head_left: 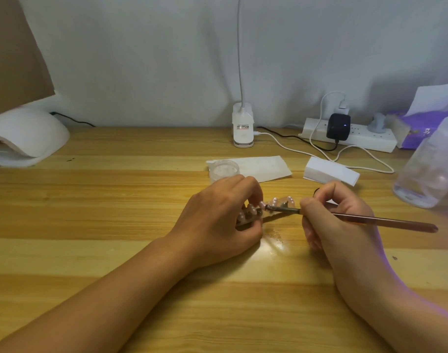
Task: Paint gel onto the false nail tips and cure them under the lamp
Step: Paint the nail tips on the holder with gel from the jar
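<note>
False nail tips [262, 205], held by the left hand [217, 220] at the middle of the surface [110, 225], meet the brush [383, 221] gripped in the right hand [340, 222].

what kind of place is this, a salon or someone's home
Likely a home desk set up for nail work: a wooden table against a plain wall, a white curing lamp at far left, a power strip with plugs, and a brush at the false nail tips.

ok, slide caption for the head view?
Right hand holds the brush to a pink nail tip; left hand grips the tip strip.
</note>
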Tool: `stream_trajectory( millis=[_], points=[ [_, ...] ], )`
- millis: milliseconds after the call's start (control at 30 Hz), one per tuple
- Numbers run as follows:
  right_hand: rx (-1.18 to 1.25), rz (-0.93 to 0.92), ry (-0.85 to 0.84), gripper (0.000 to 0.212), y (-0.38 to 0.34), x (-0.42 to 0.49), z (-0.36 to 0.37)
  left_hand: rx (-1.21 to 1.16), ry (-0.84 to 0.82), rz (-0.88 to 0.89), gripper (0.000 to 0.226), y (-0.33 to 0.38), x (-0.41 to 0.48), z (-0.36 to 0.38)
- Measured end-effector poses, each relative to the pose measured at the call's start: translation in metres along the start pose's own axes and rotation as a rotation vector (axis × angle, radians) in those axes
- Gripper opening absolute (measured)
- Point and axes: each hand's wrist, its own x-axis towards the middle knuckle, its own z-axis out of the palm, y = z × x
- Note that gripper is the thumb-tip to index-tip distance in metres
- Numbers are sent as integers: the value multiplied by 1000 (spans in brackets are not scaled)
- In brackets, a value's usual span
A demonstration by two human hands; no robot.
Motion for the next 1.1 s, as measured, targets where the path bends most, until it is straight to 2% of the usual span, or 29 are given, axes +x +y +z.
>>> stream_trajectory(
  millis=[167,267,467,767,933,1100],
  points=[
    [49,57,55,22,-1,1,-1,-9,-3,-3,23,1,0,-1],
    [92,58,31,24,-3,0,-1,-8,-4,-6,23,1,0,-2],
    [21,-5,-45,22,-3,-1,1,15,2,0,24,1,0,-1],
    [-8,9,9,29,1,2,0,5,-4,-8,24,1,1,-1],
    [-13,12,43,24,2,3,-1,9,4,-7,24,0,0,-1],
    [76,41,22,26,0,1,-1,13,5,-5,24,1,0,0]
  ],
)
